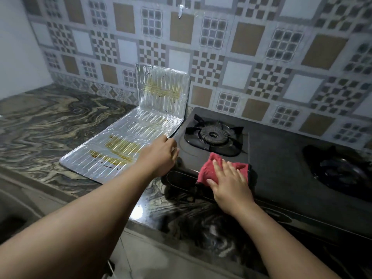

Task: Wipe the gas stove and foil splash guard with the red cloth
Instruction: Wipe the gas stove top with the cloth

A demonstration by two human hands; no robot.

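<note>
The black gas stove (275,158) sits on the counter at the right, with a left burner (213,135) and a right burner (340,170). A folded red cloth (209,168) lies on the stove's front left part. My right hand (231,184) presses flat on the cloth with straight fingers. The foil splash guard (128,137) lies left of the stove, one panel flat on the counter and one standing against the wall; it carries yellow-brown grease streaks. My left hand (159,156) holds the guard's right edge beside the stove, fingers curled over it.
The marbled stone counter (50,121) stretches left and in front of the stove. A patterned tiled wall (241,57) rises behind. A sink edge (14,208) shows at the lower left.
</note>
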